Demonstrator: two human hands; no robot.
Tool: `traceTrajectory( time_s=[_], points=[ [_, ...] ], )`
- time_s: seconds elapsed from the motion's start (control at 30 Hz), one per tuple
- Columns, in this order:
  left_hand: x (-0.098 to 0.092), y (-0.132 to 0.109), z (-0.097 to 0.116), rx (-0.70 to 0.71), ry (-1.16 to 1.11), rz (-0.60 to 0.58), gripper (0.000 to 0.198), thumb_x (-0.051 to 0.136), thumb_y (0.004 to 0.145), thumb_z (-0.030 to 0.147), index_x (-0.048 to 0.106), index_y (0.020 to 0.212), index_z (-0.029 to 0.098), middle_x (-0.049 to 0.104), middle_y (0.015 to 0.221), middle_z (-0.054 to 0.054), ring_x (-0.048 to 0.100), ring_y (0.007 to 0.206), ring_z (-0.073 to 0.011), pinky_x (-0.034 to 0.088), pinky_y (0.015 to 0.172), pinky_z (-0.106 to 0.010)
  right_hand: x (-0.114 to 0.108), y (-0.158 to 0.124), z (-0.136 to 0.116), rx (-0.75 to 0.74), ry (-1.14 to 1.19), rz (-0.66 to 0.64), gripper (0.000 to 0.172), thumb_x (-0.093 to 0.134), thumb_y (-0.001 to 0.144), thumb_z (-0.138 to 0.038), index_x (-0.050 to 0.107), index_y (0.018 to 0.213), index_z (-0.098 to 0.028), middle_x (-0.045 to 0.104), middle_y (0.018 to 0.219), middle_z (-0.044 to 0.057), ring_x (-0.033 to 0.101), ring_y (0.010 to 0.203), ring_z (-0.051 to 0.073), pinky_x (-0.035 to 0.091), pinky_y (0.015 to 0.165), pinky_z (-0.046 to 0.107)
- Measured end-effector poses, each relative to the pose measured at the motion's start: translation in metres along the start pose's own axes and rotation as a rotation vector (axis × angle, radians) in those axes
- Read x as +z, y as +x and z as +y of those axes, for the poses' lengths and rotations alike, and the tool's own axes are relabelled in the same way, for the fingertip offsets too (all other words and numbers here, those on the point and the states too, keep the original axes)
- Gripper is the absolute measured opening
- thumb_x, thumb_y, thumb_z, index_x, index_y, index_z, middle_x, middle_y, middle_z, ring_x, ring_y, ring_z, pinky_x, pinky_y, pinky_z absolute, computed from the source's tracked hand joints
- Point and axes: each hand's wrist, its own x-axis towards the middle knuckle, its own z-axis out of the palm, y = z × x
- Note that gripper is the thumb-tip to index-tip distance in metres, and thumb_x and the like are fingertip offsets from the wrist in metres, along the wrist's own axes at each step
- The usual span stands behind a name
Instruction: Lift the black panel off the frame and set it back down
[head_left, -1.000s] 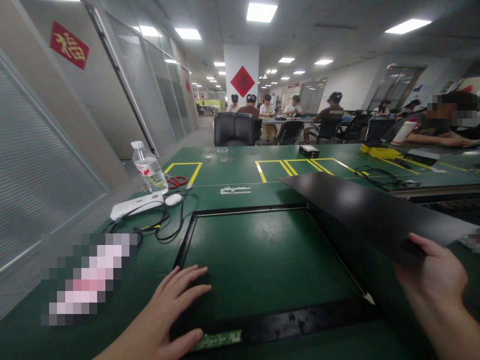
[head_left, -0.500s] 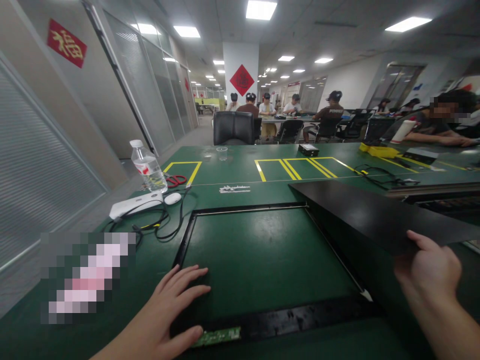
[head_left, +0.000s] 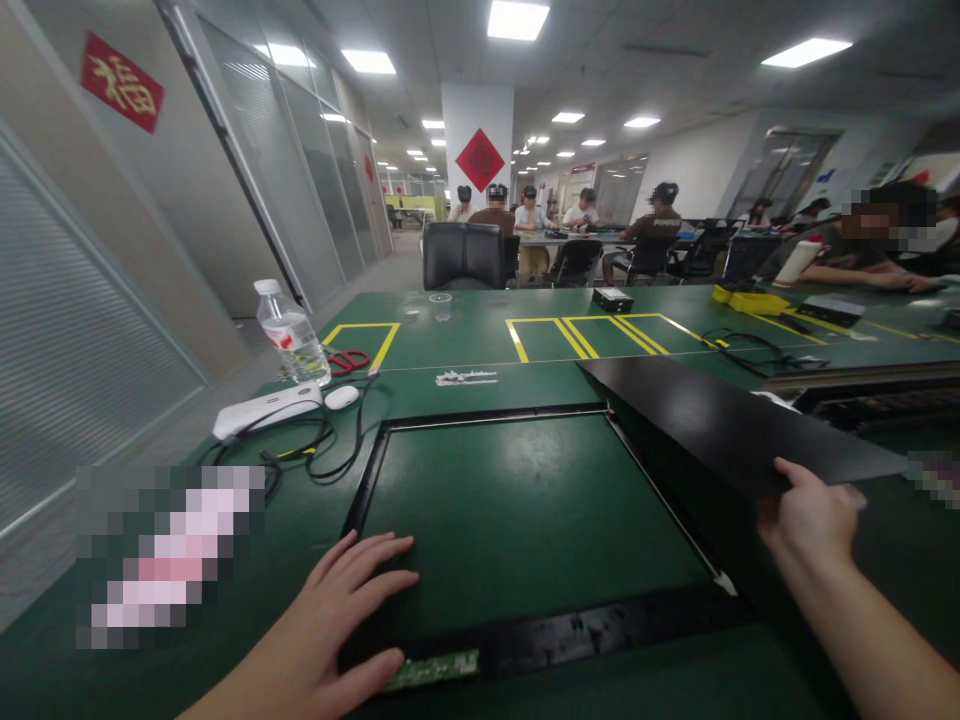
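Observation:
A black rectangular frame (head_left: pixel 570 635) lies on the green table (head_left: pixel 525 500), and bare table shows through its middle. My left hand (head_left: pixel 352 610), fingers spread, rests over the frame's near left corner. Beside its thumb, a green circuit board (head_left: pixel 439 668) sits on the frame's near bar. My right hand (head_left: pixel 817 515) grips the near edge of a thin black panel (head_left: pixel 720 415), thumb on top. The panel is tilted up to the right of the frame, its far left corner by the frame's far right corner. The fingers under the panel are hidden.
At the left are a water bottle (head_left: pixel 291 335), red-handled scissors (head_left: pixel 349 362), a white mouse (head_left: pixel 342 398) and black cables (head_left: pixel 322 455). White scraps (head_left: pixel 465 378) lie past the frame. A plastic cup (head_left: pixel 441 307) and yellow tray (head_left: pixel 754 300) stand farther back. Several people sit beyond.
My right hand has moved left with the black panel, bringing its near edge closer to the frame. My left hand stays in place on the frame. The view has shifted slightly.

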Motion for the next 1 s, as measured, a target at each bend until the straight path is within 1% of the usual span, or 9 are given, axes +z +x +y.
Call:
traceTrajectory(
  time_s=[0.1,0.27,0.4,0.57,0.67,0.8,0.87,0.93,1.0],
  points=[
    [0.002,0.0,0.004,-0.03,0.025,0.028,0.05,0.063,0.086,0.044,0.055,0.135,0.039,0.052,0.151,-0.004,0.041,0.14,-0.0326,0.024,0.114,-0.062,0.001,-0.001,0.002,0.012,0.015,0.019,0.024,0.062,0.064,0.001,0.051,0.071,-0.019,0.059,0.072,-0.004,0.059,0.059,0.011,0.054,0.049,0.019],
    [0.0,-0.001,0.001,-0.018,0.01,-0.037,0.055,0.063,0.087,0.042,0.05,0.14,0.038,0.049,0.153,-0.006,0.04,0.141,-0.0328,0.025,0.114,-0.062,0.002,-0.002,0.004,0.018,0.038,0.008,0.025,0.061,0.063,0.002,0.052,0.073,-0.019,0.061,0.073,-0.003,0.061,0.06,0.012,0.059,0.059,0.024],
    [-0.002,0.0,0.001,-0.017,-0.025,-0.046,0.055,0.064,0.086,0.04,0.051,0.139,0.039,0.049,0.153,-0.006,0.04,0.141,-0.0341,0.023,0.114,-0.063,0.001,-0.002,0.004,0.01,0.057,-0.018,0.025,0.062,0.064,0.003,0.053,0.074,-0.018,0.061,0.074,-0.004,0.062,0.062,0.011,0.057,0.06,0.021],
    [0.0,0.001,0.006,-0.03,-0.054,0.041,0.055,0.066,0.084,0.04,0.052,0.137,0.039,0.053,0.15,-0.005,0.044,0.139,-0.0326,0.021,0.115,-0.061,0.002,-0.003,0.001,0.024,0.054,-0.064,0.024,0.063,0.063,0.002,0.053,0.073,-0.019,0.062,0.072,-0.004,0.06,0.058,0.01,0.052,0.05,0.015],
    [-0.002,0.002,0.009,-0.03,-0.075,0.055,0.062,0.066,0.084,0.039,0.045,0.143,0.04,0.053,0.15,-0.004,0.045,0.138,-0.0313,0.022,0.115,-0.06,0.002,-0.003,0.0,0.034,0.058,-0.097,0.026,0.064,0.063,0.001,0.05,0.072,-0.019,0.061,0.071,-0.005,0.06,0.057,0.009,0.05,0.047,0.014],
    [-0.007,0.002,0.011,-0.101,-0.107,0.063,0.061,0.065,0.085,0.039,0.045,0.143,0.042,0.054,0.149,-0.003,0.047,0.136,-0.0324,0.026,0.113,-0.06,0.002,-0.003,-0.001,0.05,0.051,-0.108,0.03,0.066,0.06,0.0,0.045,0.068,-0.02,0.06,0.067,-0.007,0.056,0.05,0.009,0.047,0.042,0.014],
    [-0.009,0.002,0.009,-0.121,-0.132,0.049,0.061,0.064,0.086,0.038,0.044,0.143,0.043,0.053,0.15,-0.003,0.047,0.137,-0.0335,0.03,0.111,-0.06,0.003,-0.005,-0.002,0.056,0.055,-0.121,0.034,0.066,0.058,0.001,0.041,0.067,-0.02,0.06,0.067,-0.007,0.057,0.05,0.008,0.051,0.047,0.017],
    [-0.009,0.002,0.007,-0.162,-0.169,0.08,0.059,0.061,0.088,0.038,0.043,0.144,0.043,0.053,0.151,-0.003,0.044,0.138,-0.0345,0.032,0.109,-0.061,0.004,-0.01,-0.005,0.056,0.065,-0.14,0.037,0.067,0.056,0.001,0.037,0.066,-0.021,0.062,0.069,-0.008,0.059,0.053,0.009,0.056,0.056,0.022],
    [-0.008,0.001,0.004,-0.204,-0.24,0.125,0.058,0.059,0.089,0.039,0.04,0.144,0.044,0.051,0.151,-0.003,0.044,0.138,-0.0343,0.033,0.109,-0.06,0.005,-0.019,-0.01,0.078,0.052,-0.185,0.032,0.067,0.057,-0.002,0.042,0.066,-0.021,0.063,0.069,-0.007,0.062,0.056,0.011,0.059,0.063,0.028]
  ],
)
